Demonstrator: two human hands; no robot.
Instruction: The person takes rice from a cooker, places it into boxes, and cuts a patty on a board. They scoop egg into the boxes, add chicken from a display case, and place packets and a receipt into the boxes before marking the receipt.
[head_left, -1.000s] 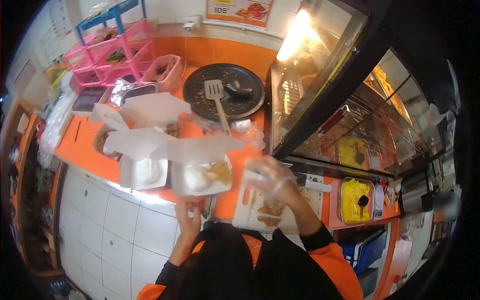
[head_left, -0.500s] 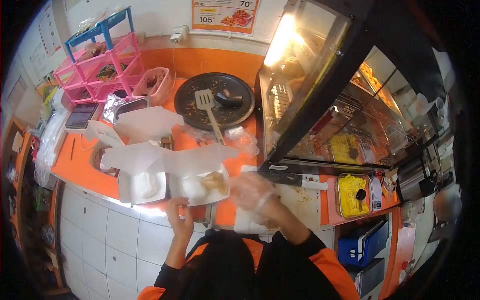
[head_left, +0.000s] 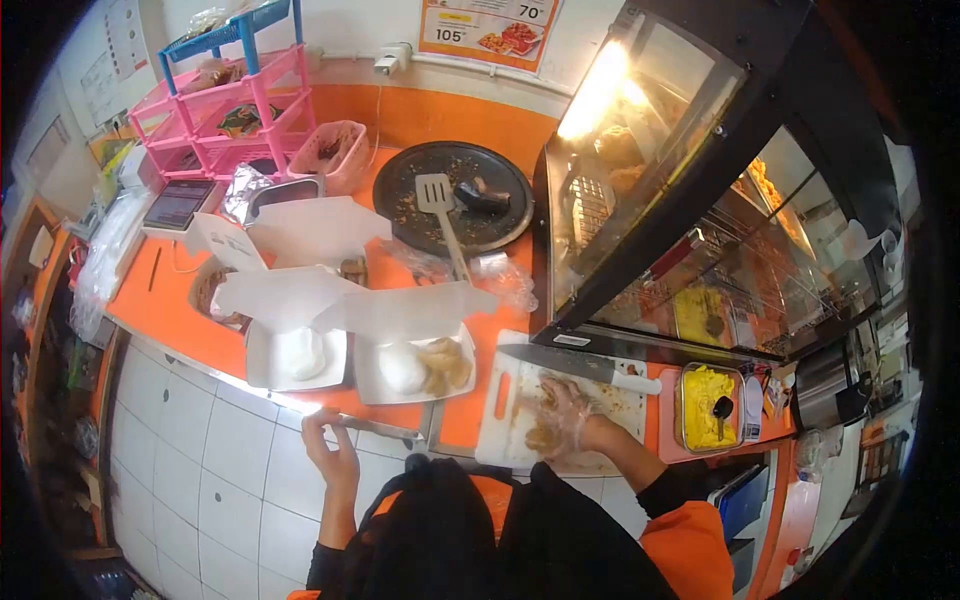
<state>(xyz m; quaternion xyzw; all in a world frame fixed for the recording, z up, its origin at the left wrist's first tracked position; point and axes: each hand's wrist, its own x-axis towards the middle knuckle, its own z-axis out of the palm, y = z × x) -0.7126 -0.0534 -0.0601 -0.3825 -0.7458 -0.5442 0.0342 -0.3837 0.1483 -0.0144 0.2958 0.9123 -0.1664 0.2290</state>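
Note:
My right hand [head_left: 562, 415], in a clear plastic glove, is on the white cutting board [head_left: 495, 440], with its fingers around brown food pieces [head_left: 541, 438]. A large knife [head_left: 580, 366] with a white handle lies along the board's back edge. My bare left hand [head_left: 328, 440] is at the counter's front edge, fingers apart and holding nothing. Behind it stand two open white boxes. The left box [head_left: 256, 372] holds a white mound [head_left: 300, 353]; the right box [head_left: 415, 398] holds a white mound [head_left: 403, 369] and brown pieces [head_left: 446, 366].
A black round pan [head_left: 400, 215] with a spatula [head_left: 437, 205] lies behind the boxes. A lit glass display case [head_left: 640, 200] stands at the right. Beside the board is a tray of yellow food [head_left: 707, 395]. Pink shelves [head_left: 230, 130] stand back left.
My right hand has moved from beside the right box down onto the cutting board. My left hand has drawn back from the boxes toward the counter edge. The view has shifted slightly.

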